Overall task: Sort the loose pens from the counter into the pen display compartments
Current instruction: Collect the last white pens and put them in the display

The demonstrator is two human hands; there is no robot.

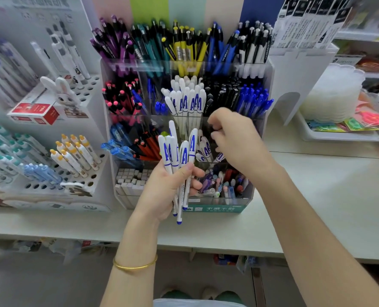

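Upright in the left hand (pixel 164 189), white pens (pixel 185 154) (caps blue-lettered).

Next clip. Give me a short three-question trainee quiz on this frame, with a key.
1. True or false: the left hand grips a bundle of white pens marked with a blue A.
2. The yellow pens stand in which row of the display? A back, B middle, C front.
3. Fill in: the gold bracelet sits on the ___ wrist.
Key: 1 true; 2 A; 3 left.
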